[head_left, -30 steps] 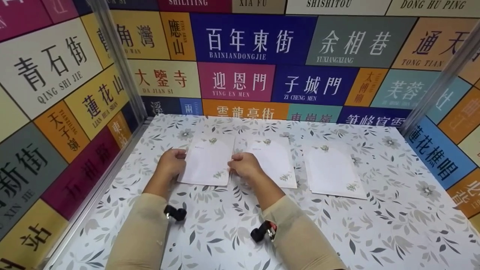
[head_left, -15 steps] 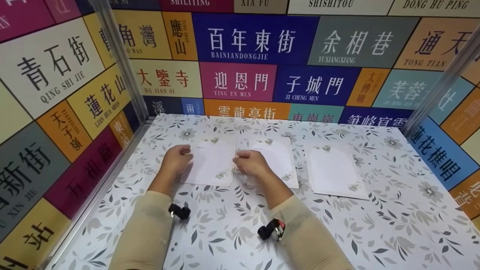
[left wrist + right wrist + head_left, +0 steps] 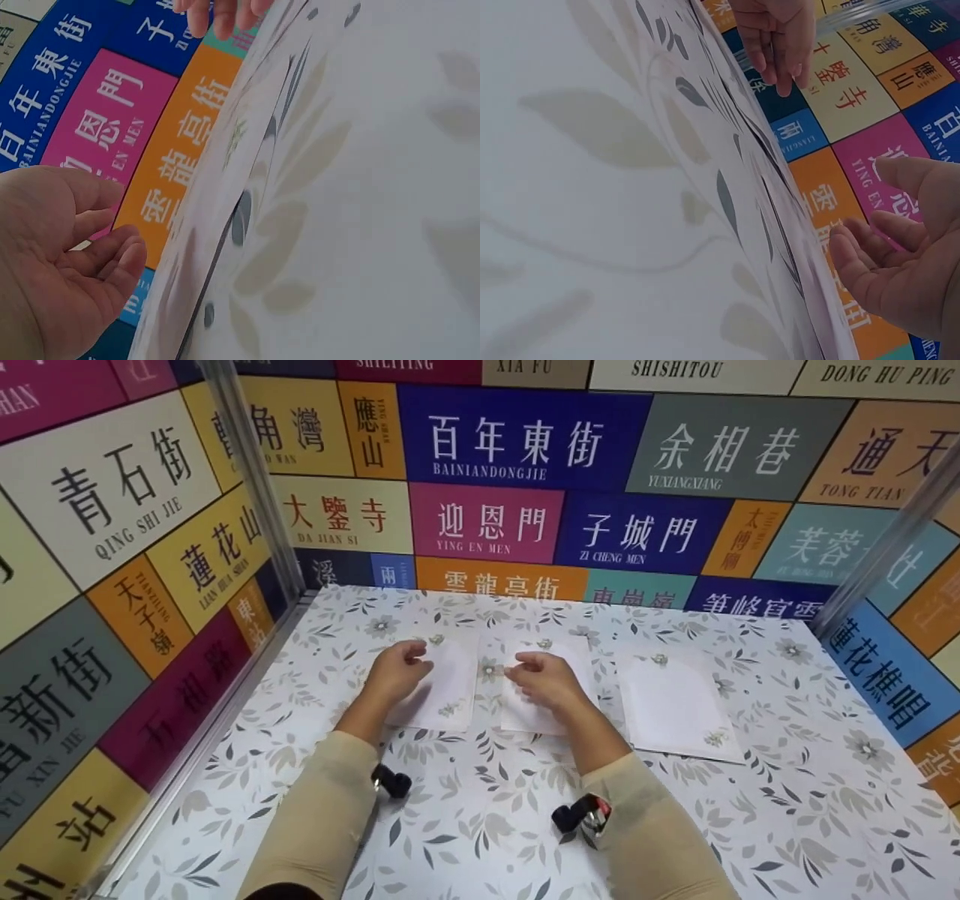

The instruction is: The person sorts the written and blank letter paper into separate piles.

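Three white sheets with a small floral print at the top and at a lower corner lie in a row on the table: a left sheet, a middle sheet and a right sheet. My left hand hovers over the left sheet's left side, fingers loosely bent and holding nothing. Over the middle sheet hangs my right hand, also with nothing in it, hiding part of that sheet. Both wrist views show the left hand and the right hand raised off the tabletop, palms facing inward.
A white cloth with grey leaves covers the table. Colourful sign panels with Chinese characters form the walls behind and at the sides. Clear upright posts stand at the back corners. Small black cameras sit on both wrists.
Both hands have let go of the left sheet's edges and lifted. The right hand has moved right, over the middle sheet; the left has shifted inward over the left sheet.
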Motion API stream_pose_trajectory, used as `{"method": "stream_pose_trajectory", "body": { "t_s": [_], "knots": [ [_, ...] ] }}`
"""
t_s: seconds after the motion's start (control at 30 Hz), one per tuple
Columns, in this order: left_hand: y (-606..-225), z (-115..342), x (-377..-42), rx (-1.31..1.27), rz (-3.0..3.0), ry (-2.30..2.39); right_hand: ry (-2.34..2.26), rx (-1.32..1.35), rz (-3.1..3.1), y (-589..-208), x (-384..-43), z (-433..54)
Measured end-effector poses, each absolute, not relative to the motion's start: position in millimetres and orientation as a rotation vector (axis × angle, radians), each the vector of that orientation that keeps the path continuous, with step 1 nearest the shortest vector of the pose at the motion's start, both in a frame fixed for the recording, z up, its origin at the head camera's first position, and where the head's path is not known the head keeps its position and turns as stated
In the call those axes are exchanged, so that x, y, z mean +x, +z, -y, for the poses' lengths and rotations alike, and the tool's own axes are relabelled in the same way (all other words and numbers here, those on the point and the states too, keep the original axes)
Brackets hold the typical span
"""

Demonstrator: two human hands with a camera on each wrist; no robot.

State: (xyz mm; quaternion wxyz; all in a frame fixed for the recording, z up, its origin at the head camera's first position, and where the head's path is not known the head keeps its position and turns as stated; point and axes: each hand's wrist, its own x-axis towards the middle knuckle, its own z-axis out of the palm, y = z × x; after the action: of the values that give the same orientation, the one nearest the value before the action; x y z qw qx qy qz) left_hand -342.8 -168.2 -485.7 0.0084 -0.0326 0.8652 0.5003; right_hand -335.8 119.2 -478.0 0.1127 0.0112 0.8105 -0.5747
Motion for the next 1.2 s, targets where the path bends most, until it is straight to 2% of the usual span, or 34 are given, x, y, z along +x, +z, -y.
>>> {"method": "stream_pose_trajectory", "body": {
  "t_s": [0.4,0.7,0.97,1.2],
  "knots": [
    [-483,115,-349,-0.001,-2.716,1.580,-1.608,0.099,-2.484,-475,-339,-169],
    [-473,83,-349,-0.042,-2.632,1.591,-1.542,0.175,-2.504,-471,-338,-204],
    [-469,67,-350,-0.028,-2.601,1.571,-1.411,0.042,-2.527,-472,-335,-237],
    [-471,52,-350,-0.058,-2.397,1.742,-1.355,-0.065,-2.543,-473,-335,-246]
  ]
}}
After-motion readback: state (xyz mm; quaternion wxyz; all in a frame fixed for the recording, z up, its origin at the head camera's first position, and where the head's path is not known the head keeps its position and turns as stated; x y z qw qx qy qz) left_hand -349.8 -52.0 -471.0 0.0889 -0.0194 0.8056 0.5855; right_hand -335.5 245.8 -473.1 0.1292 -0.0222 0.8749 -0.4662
